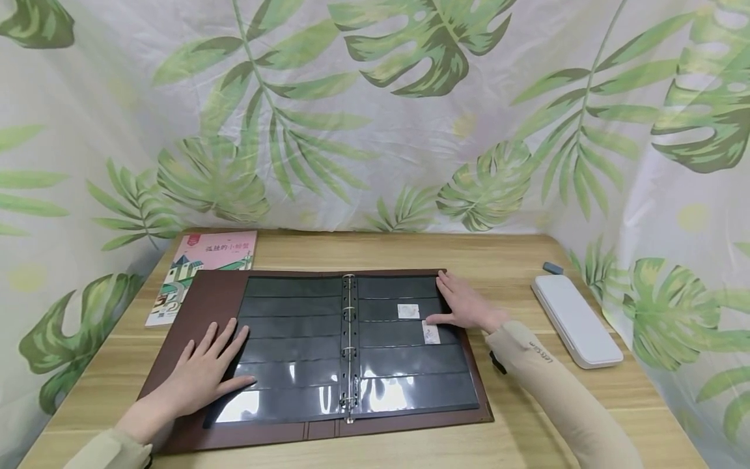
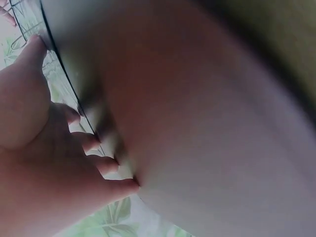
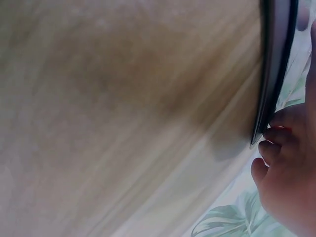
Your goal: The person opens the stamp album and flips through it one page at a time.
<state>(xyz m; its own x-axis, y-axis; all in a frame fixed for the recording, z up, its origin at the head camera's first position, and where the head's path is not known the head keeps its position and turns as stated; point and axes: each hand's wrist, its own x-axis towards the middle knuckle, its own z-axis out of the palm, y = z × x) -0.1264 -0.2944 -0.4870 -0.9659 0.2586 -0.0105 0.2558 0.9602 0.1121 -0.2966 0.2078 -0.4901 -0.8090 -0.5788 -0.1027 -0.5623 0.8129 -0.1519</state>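
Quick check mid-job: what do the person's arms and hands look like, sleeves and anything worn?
The right sleeve is beige, with dark lettering on it; the left sleeve is beige too, with no print in view. The left hand and right hand wear no gloves. Something black shows near each sleeve's end; I can't tell what.
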